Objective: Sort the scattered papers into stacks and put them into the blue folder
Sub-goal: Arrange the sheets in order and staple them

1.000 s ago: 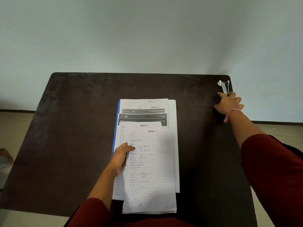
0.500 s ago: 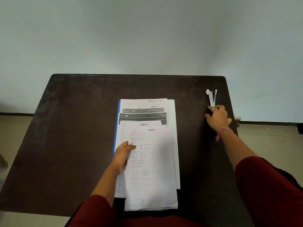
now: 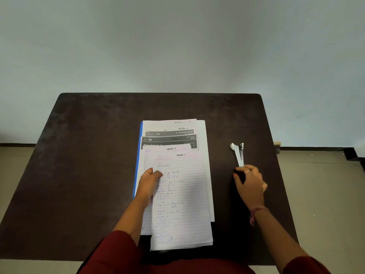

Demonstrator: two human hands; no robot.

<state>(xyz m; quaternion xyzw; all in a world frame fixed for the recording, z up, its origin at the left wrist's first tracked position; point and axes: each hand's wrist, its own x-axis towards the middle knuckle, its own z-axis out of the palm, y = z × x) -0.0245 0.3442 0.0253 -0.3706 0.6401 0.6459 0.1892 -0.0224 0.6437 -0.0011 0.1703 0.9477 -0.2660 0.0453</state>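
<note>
Table (image 3: 83, 175): dark brown, fills the lower two thirds of the frame; a pale wall sits above it.
Folder (image 3: 136, 171): blue, lies open at the centre of the table; only its blue left edge and a pale strip on the right show, the rest is under paper.
Papers (image 3: 177, 194): one loose overlapping pile on the folder, printed sheets with dark bands toward the top, handwritten lined sheets toward the bottom; the nearest sheet overhangs the folder toward the lower edge of the frame.
Right hand (image 3: 250, 184): a second ago it was far out at the upper right corner of the table; now it has come back toward the middle right, fingers closed on the near end of the stapler.
Left hand (image 3: 149, 180): unchanged, pressed flat on the left side of the pile, pinning it rather than gripping it.
Stapler (image 3: 238, 154): small, white and black, moved with the right hand from the far corner to right of the pile, well apart from it; whether it is lifted or sliding on the table I cannot tell.
Meaning: sorting looks done; the stapler is probably being fetched to fasten the pinned stack before the folder closes.
</note>
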